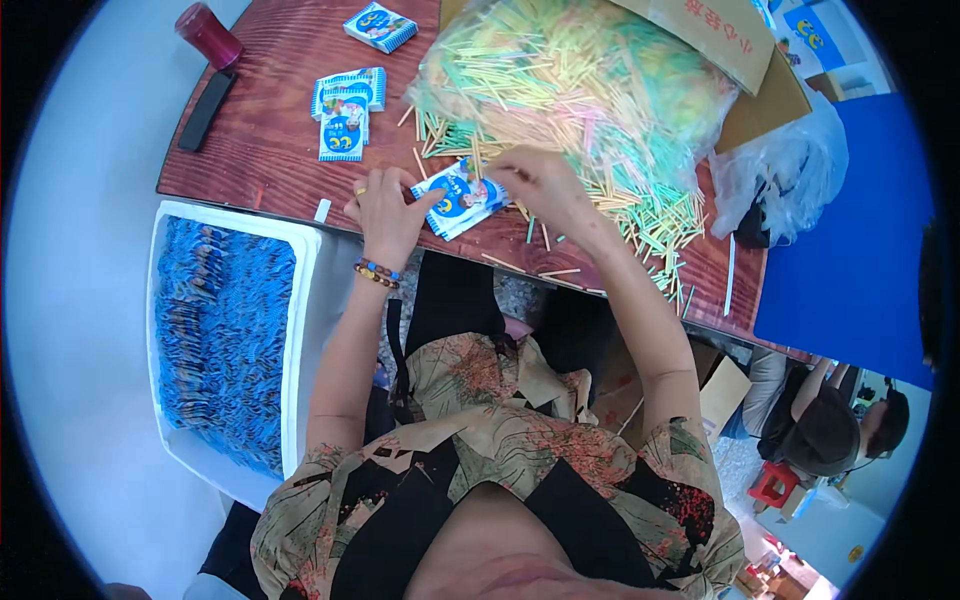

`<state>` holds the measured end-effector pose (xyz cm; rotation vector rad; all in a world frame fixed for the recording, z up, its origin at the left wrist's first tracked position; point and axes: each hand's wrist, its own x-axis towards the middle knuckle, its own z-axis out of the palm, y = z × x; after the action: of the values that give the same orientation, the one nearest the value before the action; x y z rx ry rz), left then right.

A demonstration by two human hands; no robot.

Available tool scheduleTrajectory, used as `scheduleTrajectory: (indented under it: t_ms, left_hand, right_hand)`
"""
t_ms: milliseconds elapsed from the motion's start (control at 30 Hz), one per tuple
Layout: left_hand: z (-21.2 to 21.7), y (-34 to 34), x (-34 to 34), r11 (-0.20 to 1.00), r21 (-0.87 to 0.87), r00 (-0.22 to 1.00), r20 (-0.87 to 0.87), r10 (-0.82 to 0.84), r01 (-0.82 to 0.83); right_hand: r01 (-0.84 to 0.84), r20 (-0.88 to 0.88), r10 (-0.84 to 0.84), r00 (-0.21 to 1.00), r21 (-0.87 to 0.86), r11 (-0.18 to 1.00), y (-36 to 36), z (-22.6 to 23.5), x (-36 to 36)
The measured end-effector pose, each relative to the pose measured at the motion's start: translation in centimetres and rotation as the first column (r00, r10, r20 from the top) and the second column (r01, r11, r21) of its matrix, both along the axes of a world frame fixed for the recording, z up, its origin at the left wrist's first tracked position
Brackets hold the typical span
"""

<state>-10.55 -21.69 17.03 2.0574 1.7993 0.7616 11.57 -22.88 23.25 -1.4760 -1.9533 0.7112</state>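
Observation:
A blue-and-white printed packet (458, 210) lies slanted at the table's near edge, between my two hands. My left hand (390, 208) grips its left side, thumb on the printed face and the other fingers bent. At the packet's upper right, my right hand (543, 188) has its fingers closed in a pinch; what they hold is hidden. A thin pale stick (477, 155) stands out by the packet's top edge, close to the right fingertips. Just beyond my hands spreads a heap of thin pastel sticks (570, 100), spilling from a clear plastic bag.
More packets (343, 125) lie at the far left, with another packet (380, 27) beyond. A red-capped jar (210, 35) and a black bar (208, 110) sit near the left edge. A white bin (308, 300) full of blue packets stands left. A cardboard flap (700, 35) overhangs the heap.

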Motion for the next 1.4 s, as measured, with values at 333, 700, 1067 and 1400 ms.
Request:
scheduleTrajectory:
  t_ms: [333, 700, 1067, 1400]
  left_hand:
    - [1.5, -2.4, 6.9, 0.907, 0.419, 0.999, 0.011, -0.035, 0.028]
    - [1.7, -2.2, 7.9, 0.847, 0.526, 0.997, 0.058, 0.055, -0.077]
    - [6.2, -3.0, 9.6, 0.999, 0.049, 0.325, 0.944, -0.053, 0.019]
    - [2.2, -5.1, 13.0, 0.940, -0.116, 0.131, 0.988, 0.077, 0.321]
  right_hand:
    - [0.092, 0.119, -0.104, 0.987, 0.105, 0.990, -2.4, -3.6, 5.5]
    - [0.073, 0.091, -0.078, 0.993, 0.064, 0.995, -2.6, -3.0, 7.1]
    - [-0.084, -0.615, -0.116, 0.780, -0.286, 0.955, -1.7, 0.7, 5.2]
    - [-0.041, -0.789, -0.177, 0.589, -0.248, 0.968, -5.9, -1.9, 8.7]
